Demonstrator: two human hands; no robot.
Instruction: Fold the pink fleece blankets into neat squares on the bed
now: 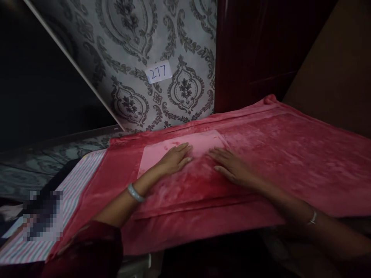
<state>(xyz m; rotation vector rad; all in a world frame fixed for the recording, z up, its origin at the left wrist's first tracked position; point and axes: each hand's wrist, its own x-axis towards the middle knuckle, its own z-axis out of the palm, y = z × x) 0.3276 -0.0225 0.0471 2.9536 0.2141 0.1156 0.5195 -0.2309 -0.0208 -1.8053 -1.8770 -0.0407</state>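
A red plush blanket (290, 154) with mottled lighter patches is spread over a raised surface. Near its middle lies a smooth, paler pink rectangular piece (199, 141), partly covered by a red section with a folded edge in front; whether it belongs to the blanket I cannot tell. My left hand (175, 159) rests palm down across the pink piece, fingers stretched out. On the red plush at the pink piece's right side, my right hand (233, 166) also lies flat with its fingers extended. Neither hand grasps anything.
Striped cloth (82, 170) shows from under the blanket's left end. Behind stand a patterned wall (127, 77) with a paper label (159, 72) reading 277, and a dark red panel (252, 50). A large dark panel (37, 85) fills the left.
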